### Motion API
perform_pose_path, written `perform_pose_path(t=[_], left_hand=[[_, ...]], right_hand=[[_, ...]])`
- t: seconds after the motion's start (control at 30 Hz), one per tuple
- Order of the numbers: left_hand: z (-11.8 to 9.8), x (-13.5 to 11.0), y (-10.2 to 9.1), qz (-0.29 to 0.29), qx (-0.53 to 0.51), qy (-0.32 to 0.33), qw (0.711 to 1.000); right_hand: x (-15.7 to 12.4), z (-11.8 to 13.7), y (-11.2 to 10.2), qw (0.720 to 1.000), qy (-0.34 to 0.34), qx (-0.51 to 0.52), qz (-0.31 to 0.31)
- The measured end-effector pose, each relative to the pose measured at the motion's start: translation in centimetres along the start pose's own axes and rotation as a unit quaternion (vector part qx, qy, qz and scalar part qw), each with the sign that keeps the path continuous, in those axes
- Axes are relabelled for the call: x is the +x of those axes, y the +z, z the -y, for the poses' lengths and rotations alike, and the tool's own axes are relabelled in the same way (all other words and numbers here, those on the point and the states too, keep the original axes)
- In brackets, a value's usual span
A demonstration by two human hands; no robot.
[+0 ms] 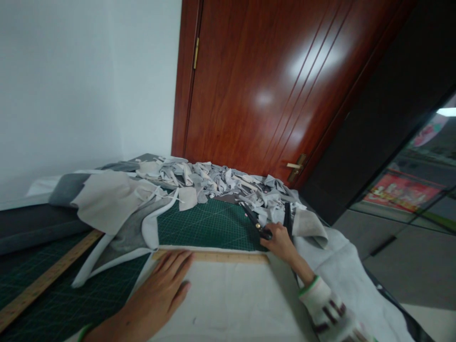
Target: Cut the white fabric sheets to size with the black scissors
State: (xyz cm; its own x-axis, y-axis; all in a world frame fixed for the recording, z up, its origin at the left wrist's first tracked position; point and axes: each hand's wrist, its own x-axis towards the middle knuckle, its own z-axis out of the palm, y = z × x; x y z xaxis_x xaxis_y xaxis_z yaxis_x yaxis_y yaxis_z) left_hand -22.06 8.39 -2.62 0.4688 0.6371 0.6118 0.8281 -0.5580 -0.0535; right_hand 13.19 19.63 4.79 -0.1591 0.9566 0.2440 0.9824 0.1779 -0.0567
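Observation:
My left hand (162,289) lies flat, fingers spread, on a white fabric sheet (228,304), its fingertips touching a wooden ruler (217,257) that runs along the sheet's far edge. My right hand (281,241) is closed around the handles of black scissors (253,219), whose blades point away over the green cutting mat (206,223) toward the scrap pile. A white patterned sleeve (326,311) covers my right forearm.
A heap of grey and white fabric scraps (221,183) lies at the mat's far side. Larger grey cloth pieces (114,204) lie at the left. A long wooden ruler (46,278) lies diagonally at the left. Behind stands a red-brown door (270,85) with a brass handle (297,167).

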Motion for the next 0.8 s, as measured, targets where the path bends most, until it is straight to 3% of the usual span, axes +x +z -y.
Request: perform_pose_path(t=[0.23, 0.5, 0.67, 0.8], left_hand=[[0.0, 0.1, -0.1, 0.0, -0.002, 0.0, 1.0], [0.0, 0.0, -0.2, -0.012, 0.036, 0.017, 0.999], [-0.1, -0.1, -0.1, -0.029, 0.062, 0.022, 0.997], [-0.2, 0.0, -0.2, -0.038, 0.055, 0.018, 0.998]], right_hand=[[2.7, 2.1, 0.2, 0.99, -0.107, 0.01, 0.09], [6.7, 1.9, 1.5, 0.97, -0.173, 0.048, 0.163], [8.5, 1.6, 1.3, 0.971, -0.167, 0.061, 0.16], [10.3, 1.1, 1.4, 0.989, -0.089, 0.047, 0.111]])
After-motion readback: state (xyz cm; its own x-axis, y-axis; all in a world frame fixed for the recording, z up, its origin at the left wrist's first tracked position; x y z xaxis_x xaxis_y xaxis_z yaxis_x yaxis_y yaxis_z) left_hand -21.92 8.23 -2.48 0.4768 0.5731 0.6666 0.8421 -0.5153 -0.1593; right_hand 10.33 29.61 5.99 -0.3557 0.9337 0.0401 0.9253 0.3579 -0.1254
